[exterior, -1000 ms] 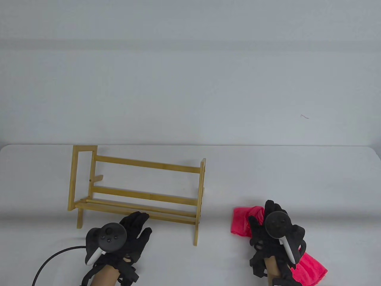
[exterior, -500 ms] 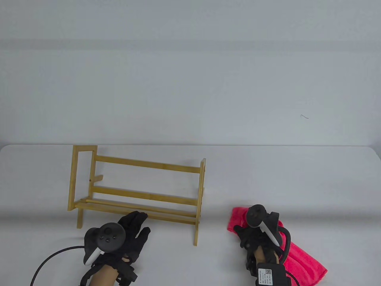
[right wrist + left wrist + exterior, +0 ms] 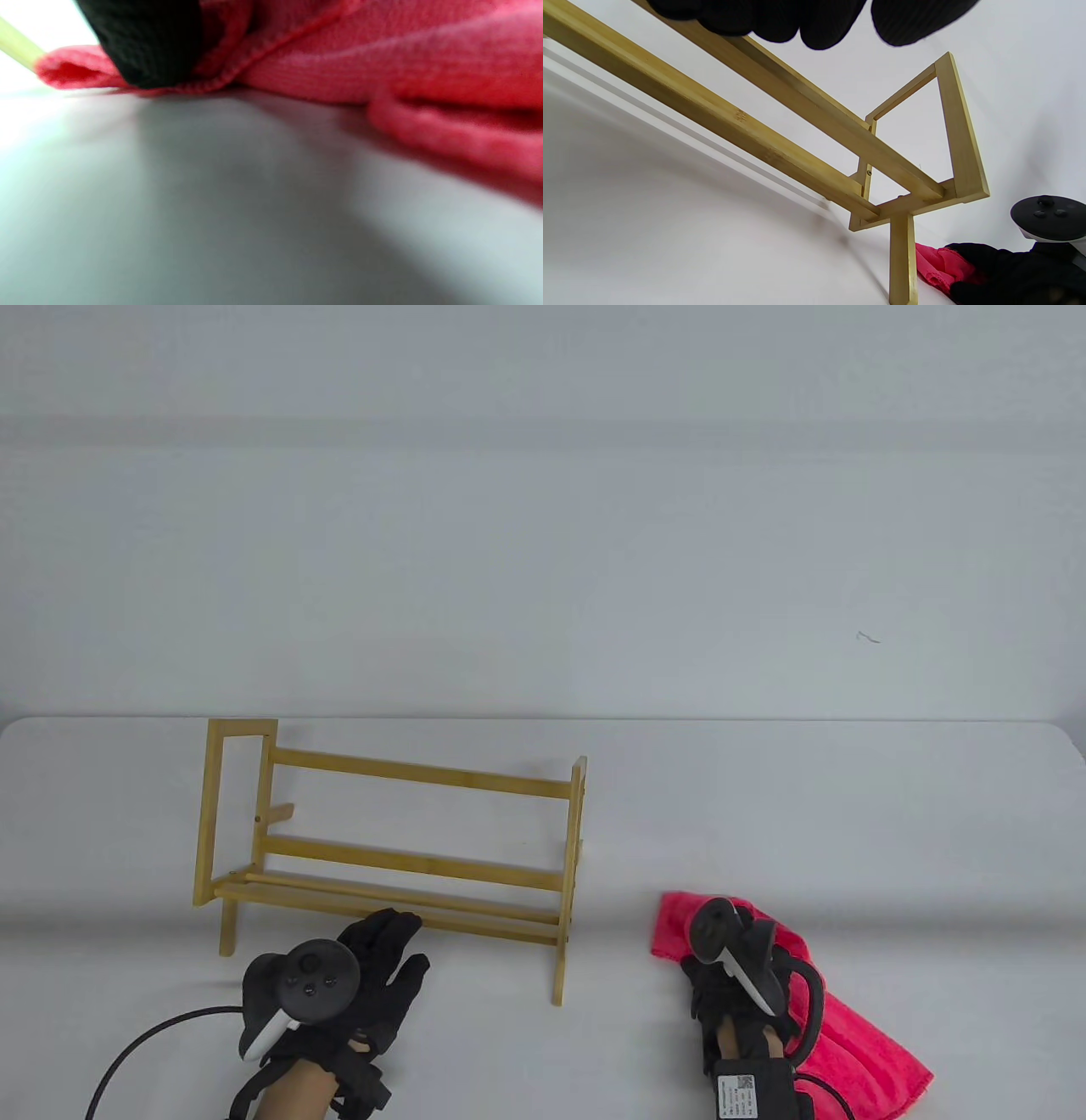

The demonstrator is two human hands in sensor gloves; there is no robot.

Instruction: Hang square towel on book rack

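Both hands wear black knit sensor gloves. The left hand (image 3: 373, 976) carries a dark round tracker (image 3: 310, 980) with small buttons and a white handle; a black cable (image 3: 140, 1048) curves off toward 8 o'clock. The right hand (image 3: 730, 993) bears a matching tracker (image 3: 717, 933), plus a black wrist box (image 3: 751, 1090) with a white printed label.

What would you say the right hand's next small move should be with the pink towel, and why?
Probably close the fingers on the towel's edge and lift. The right hand lies on the pink towel, which is crumpled flat on the table, a fingertip at its hem. The book rack stands bare, the left hand at its front rail.
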